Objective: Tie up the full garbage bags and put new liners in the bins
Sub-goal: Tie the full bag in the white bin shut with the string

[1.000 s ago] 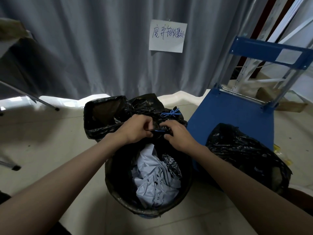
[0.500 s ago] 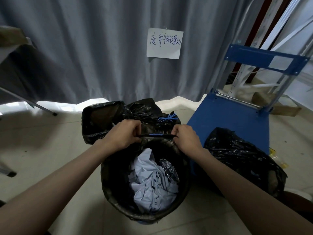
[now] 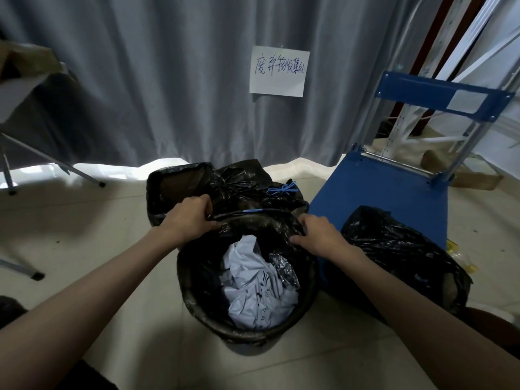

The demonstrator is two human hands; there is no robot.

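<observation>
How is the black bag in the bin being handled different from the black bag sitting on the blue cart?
The bag in the bin is open, showing crumpled white paper inside; the bag on the cart shows no contents. The bin's bag is gripped at its far rim by the left hand and right hand; the cart's bag lies untouched. Both are shiny black plastic.

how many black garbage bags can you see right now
3: one lining the bin under both hands, one tied behind it, one on the blue cart. Others may be hidden.

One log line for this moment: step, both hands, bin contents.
step: gathering liner rim at far edge | left hand: grips rim | right hand: grips rim | bin: crumpled white paper inside, untied
</observation>
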